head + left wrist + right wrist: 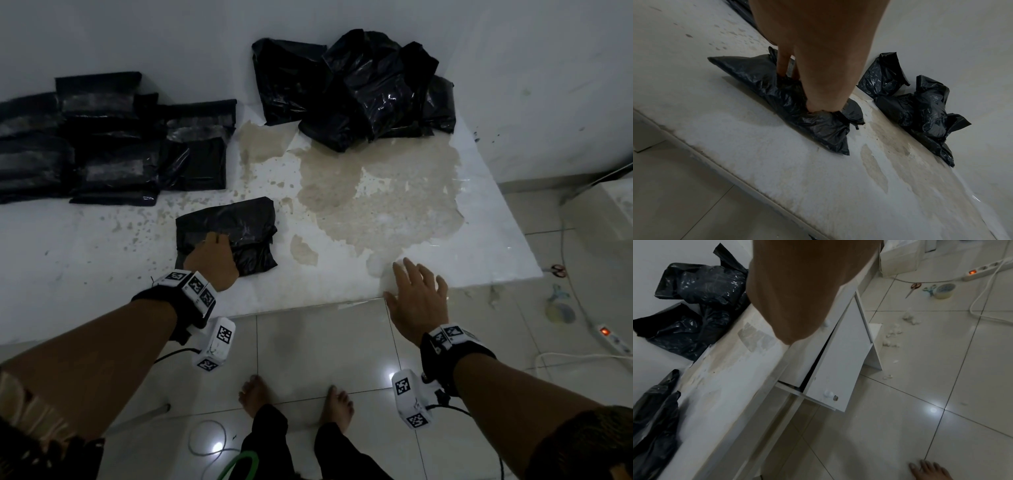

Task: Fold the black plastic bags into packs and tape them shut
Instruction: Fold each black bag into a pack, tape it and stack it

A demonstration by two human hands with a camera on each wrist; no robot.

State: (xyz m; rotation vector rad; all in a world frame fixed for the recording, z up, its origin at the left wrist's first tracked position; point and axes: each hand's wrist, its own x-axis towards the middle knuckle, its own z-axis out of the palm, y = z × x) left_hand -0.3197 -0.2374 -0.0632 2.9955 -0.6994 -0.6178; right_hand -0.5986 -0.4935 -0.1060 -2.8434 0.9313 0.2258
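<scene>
Left hand presses down on a folded black bag pack, fingers curled into the crinkled plastic at its near edge; in the left wrist view the fingertips dig into the folds. The pack lies on the white tabletop, no tape visible on it.

Right hand hovers apart from the left, fingers spread and straight, holding nothing, over the tabletop's near edge.

Beyond the right hand, a heap of loose black bags sits against the wall. Beyond and outward of the left hand, a pile of taped packs, strips showing across them.

Tape roll and scissors lie on the floor, well out past the right hand.

Risks, as judged:
- Plastic is springy; if the left hand lifts or eases before tape goes on, the folds likely open.
- Tape is far off; reaching the floor with the right hand may drag the left off the pack.
- Tabletop skin is peeled and patchy; tape could snag there.
</scene>
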